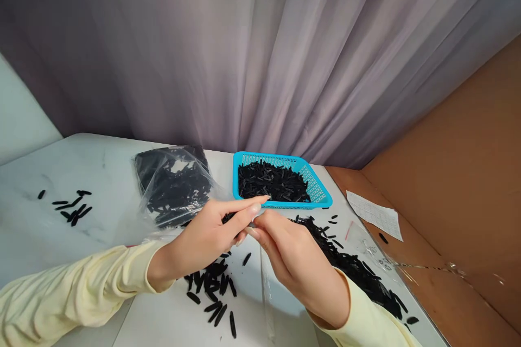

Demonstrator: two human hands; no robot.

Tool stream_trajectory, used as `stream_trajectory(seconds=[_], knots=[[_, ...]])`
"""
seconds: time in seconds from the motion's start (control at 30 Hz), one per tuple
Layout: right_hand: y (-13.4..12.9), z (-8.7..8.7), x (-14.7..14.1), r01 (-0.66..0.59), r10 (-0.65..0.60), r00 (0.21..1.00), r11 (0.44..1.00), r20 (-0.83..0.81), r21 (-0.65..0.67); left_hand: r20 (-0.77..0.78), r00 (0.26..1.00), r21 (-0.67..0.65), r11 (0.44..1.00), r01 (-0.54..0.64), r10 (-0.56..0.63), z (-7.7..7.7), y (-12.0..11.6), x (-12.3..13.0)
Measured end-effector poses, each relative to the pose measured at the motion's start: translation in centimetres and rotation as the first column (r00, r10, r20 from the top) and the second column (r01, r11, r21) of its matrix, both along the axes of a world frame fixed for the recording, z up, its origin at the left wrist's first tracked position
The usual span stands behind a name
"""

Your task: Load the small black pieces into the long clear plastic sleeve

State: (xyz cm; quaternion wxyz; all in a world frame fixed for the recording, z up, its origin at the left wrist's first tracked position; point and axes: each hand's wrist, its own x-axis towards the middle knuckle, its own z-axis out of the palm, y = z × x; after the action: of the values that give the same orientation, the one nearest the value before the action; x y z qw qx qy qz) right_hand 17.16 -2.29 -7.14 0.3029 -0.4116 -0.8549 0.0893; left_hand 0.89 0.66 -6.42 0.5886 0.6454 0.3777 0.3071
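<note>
My left hand (214,238) and my right hand (299,252) meet in front of the blue basket, with the fingertips pinched close together. Something small and pale shows between them, too hidden to name. Beneath and behind my hands lie small black elongated pieces (211,282), loose on the white table. A blue plastic basket (323,195) just beyond my fingertips holds many more of these pieces. To the left of it, near my left hand, rests a clear plastic bag (177,187) with black pieces inside.
A long heap of black pieces (366,276) stretches along the table's right side. Several more pieces (75,211) lie far left. A printed sheet (376,214) and clear plastic film (372,249) are at the right edge. A grey curtain (228,54) hangs behind.
</note>
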Motion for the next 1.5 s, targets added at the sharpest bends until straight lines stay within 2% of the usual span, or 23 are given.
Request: stream_trajectory(seconds=[0.1,0.2,0.27,0.37,0.47,0.63,1.07,1.3,1.5], knots=[[0.2,0.1,0.2,-0.001,0.001,1.000,1.000,-0.016,-0.008,0.011,1.000,0.004,1.000,0.015,-0.015,0.1,0.1,0.0],[0.1,0.8,0.6,-0.013,-0.026,0.984,0.976,-0.174,-0.218,0.052,0.999,0.010,1.000,0.007,-0.007,0.2,0.3,-0.1],[0.2,1.3,0.8,-0.081,-0.067,0.941,0.908,-0.332,-0.412,0.066,0.998,0.034,0.999,-0.012,0.010,0.3,0.3,-0.2],[0.3,1.8,0.9,-0.238,-0.171,0.828,0.755,-0.534,-0.611,0.025,0.999,0.081,0.996,-0.030,0.028,0.4,0.3,-0.4],[0.4,2.1,0.9,-0.353,-0.240,0.738,0.659,-0.630,-0.664,-0.030,0.999,0.124,0.992,-0.032,0.036,0.5,0.1,-0.4],[0.5,2.3,0.9,-0.430,-0.266,0.709,0.571,-0.653,-0.699,-0.091,0.995,0.176,0.984,-0.023,0.040,0.7,0.0,-0.4],[0.9,2.0,1.1,-0.509,-0.274,0.663,0.518,-0.697,-0.687,-0.110,0.990,0.296,0.954,-0.051,0.087,0.7,-0.1,-0.4],[0.8,2.0,1.2,-0.514,-0.247,0.663,0.537,-0.707,-0.670,-0.107,0.990,0.293,0.954,-0.059,0.094,0.8,-0.2,-0.5],[0.8,2.1,1.5,-0.511,-0.204,0.674,0.566,-0.710,-0.647,-0.032,0.998,0.210,0.976,-0.050,0.058,0.9,-0.2,-0.5]])
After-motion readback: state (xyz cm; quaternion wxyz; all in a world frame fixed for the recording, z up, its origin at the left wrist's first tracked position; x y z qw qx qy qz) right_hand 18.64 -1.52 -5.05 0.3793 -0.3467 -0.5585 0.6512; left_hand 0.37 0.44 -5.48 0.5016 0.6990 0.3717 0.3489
